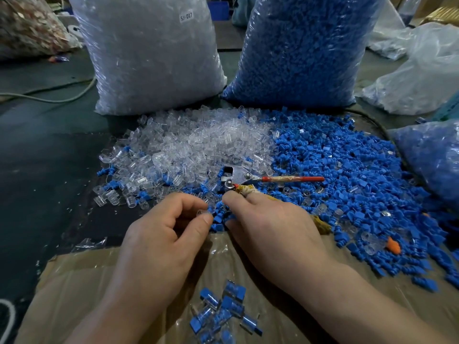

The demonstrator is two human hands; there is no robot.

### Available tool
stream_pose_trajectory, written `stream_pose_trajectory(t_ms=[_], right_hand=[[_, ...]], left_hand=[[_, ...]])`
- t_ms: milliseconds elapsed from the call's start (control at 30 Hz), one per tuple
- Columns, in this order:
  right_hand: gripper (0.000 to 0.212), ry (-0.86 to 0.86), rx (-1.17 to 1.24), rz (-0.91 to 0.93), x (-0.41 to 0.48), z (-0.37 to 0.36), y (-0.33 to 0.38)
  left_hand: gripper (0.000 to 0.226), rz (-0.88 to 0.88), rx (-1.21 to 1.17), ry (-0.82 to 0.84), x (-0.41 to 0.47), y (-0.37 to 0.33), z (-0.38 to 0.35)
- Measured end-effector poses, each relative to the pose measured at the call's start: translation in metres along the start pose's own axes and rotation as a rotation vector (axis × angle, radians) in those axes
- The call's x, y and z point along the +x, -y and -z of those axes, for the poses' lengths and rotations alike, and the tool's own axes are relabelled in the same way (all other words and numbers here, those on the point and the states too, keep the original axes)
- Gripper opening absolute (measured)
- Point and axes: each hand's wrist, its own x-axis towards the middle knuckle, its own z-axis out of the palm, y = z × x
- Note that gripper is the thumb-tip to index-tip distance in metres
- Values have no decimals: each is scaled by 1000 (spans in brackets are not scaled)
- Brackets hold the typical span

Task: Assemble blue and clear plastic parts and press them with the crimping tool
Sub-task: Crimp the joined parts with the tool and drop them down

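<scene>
Gripping tool [249,178], right hand [270,227]; left hand [164,232] pinches part [202,213].

Far to your left sits a bag of brownish scraps [27,28], and nearer than it a pale cable [49,96] snakes across the dark tabletop [37,157]. On your far right are crumpled clear plastic bags [417,78], with a teal cloth [450,108] at the right edge. Nearest you lies a sheet of cardboard [74,281] with shiny tape on it. A small orange piece [393,244] lies near right, and a white cord [6,316] curls at the near left corner.
</scene>
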Motion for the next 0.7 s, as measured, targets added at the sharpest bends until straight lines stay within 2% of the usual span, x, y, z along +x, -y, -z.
stream_pose_trajectory(t_ms=[67, 167, 333, 433, 600, 700], right_hand=[[33, 54, -3, 75, 1, 0, 6], [22, 140, 20, 113, 6, 3, 11], [9, 231, -104, 163, 27, 10, 15], [10, 274, -170, 186, 35, 10, 20], [3, 200, -133, 194, 29, 4, 19], [20, 80, -94, 184, 23, 1, 16]], left_hand=[[14, 16, -41, -24, 2, 0, 0], [15, 73, -111, -47, 4, 1, 0], [21, 141, -189, -37, 7, 4, 1], [25, 157, -266, -23, 9, 5, 2], [26, 185, -436, 9, 8, 3, 2], [28, 241, -587, 56, 7, 0, 1]])
